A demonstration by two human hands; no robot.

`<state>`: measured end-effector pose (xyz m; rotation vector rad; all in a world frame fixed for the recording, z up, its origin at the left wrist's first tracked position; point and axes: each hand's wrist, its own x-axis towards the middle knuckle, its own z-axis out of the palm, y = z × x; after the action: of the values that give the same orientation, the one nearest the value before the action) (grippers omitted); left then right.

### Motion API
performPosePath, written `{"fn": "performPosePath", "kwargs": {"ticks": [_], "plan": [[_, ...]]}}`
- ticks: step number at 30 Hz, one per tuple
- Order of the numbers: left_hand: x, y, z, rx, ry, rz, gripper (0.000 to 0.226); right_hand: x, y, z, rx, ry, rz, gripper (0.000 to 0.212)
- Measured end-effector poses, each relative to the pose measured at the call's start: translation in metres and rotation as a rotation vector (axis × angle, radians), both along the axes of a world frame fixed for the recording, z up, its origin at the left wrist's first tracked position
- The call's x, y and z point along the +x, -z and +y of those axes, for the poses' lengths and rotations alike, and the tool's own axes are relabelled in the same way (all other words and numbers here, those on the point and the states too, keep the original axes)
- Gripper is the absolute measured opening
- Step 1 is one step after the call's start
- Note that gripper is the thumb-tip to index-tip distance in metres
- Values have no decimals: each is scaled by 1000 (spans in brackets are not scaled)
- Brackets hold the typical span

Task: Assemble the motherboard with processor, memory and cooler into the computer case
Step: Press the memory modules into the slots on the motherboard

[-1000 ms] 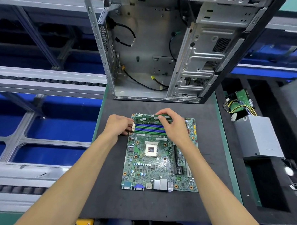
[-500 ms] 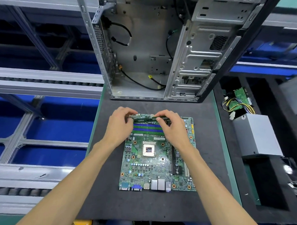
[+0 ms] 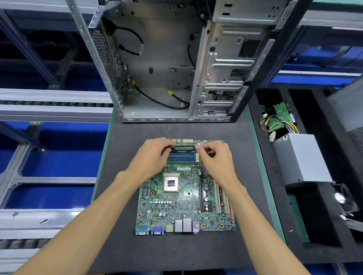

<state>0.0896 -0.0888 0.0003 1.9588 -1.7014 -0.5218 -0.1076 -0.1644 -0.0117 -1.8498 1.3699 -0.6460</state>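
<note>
I see the motherboard (image 3: 184, 199) lying flat on the dark mat (image 3: 122, 232) of the bench, ports toward me, with the processor (image 3: 171, 182) seated in its socket near the board's middle. At the far edge, a memory stick (image 3: 184, 148) sits over the farthest of the blue and green memory slots (image 3: 182, 158). My left hand (image 3: 151, 159) has its fingers curled over the stick's left end, pinching it; my right hand (image 3: 215, 158) pinches the right end with bent fingertips. Whether the stick is fully seated I cannot tell. The open computer case (image 3: 174, 61) stands just beyond the board, loose black cables inside. To the right, a grey power supply (image 3: 300, 155) with coloured wires rests in a black foam tray (image 3: 323, 225)
</note>
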Motion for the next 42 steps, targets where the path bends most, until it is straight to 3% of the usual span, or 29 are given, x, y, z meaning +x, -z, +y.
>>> {"fn": "performPosePath", "kwargs": {"ticks": [3, 7, 20, 25, 29, 31, 33, 37, 42], "plan": [[1, 2, 2, -36, -12, 23, 24, -6, 2, -3, -27, -4, 95, 30], [0, 5, 3, -64, 15, -41, 24, -9, 5, -5, -26, 1, 133, 17], [-3, 15, 1, -63, 10, -106, 24, -5, 5, -4, -7, 27, 181, 12], [6, 12, 3, 16, 7, -132, 31, 2, 0, 5, -59, 3, 53, 8], [20, 11, 20, -83, -361, 157, 18, 12, -1, 7, -48, -35, 68, 13], [26, 9, 25, -14, -550, 390, 10, 17, 0, 6, -40, -27, 100, 18], [31, 9, 26, 102, -622, 572, 20, 21, 0, 6, -40, -15, 134, 19], [37, 8, 21, 203, -645, 657, 33, 22, 1, 5, -20, -19, 129, 18], [43, 7, 14, 305, -641, 623, 39, 22, -4, -2, -20, -71, 173, 17]]}}
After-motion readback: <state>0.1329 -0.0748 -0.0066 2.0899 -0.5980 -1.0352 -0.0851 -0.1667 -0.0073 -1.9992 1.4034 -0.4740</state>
